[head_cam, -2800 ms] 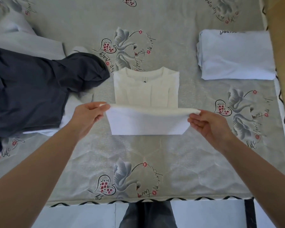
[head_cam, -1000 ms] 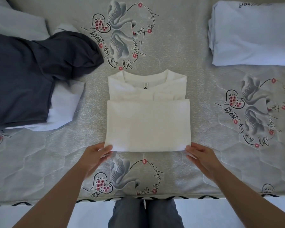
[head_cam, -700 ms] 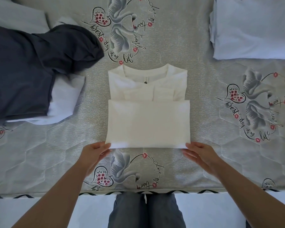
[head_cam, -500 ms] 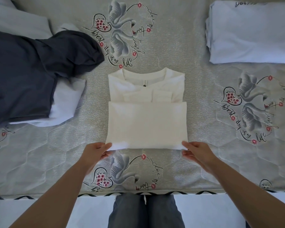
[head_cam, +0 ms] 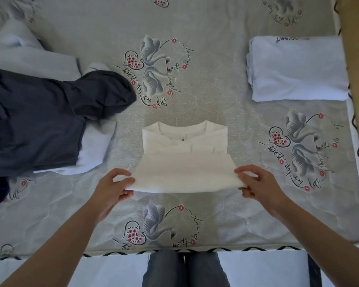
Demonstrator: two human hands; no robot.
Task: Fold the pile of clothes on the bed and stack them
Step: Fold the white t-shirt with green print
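Both hands, left hand (head_cam: 114,187) and right hand (head_cam: 257,183), pinch the half-folded white shirt (head_cam: 184,162); one folded shirt (head_cam: 296,69) is stacked far right, and the dark pile (head_cam: 39,121) waits on the left.

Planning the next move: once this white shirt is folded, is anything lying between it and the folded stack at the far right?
Nothing visible. Both hands, left and right, pinch the white shirt; only bare mattress lies between it and the folded stack. The dark pile sits on the opposite side.
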